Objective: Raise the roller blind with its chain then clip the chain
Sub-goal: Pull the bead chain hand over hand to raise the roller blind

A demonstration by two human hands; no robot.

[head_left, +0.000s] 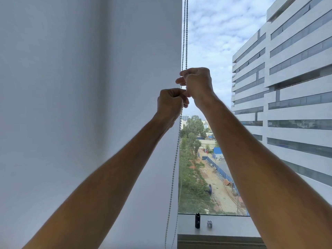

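A white roller blind (89, 105) covers the left part of the window, down past the bottom of the view. Its beaded chain (185, 33) hangs in two strands along the blind's right edge. My right hand (197, 85) is closed around the chain at about mid-height. Just below it and to the left, my left hand (170, 103) is also closed on the chain. Below my hands the chain (173, 177) runs slack down to the lower edge of the view. On the sill stands a small grey clip (209, 224).
A grey window sill (230, 227) runs along the bottom right. A small black cylinder (197, 221) stands on it next to the clip. Through the glass I see a white office building (296, 87), trees and a yard far below.
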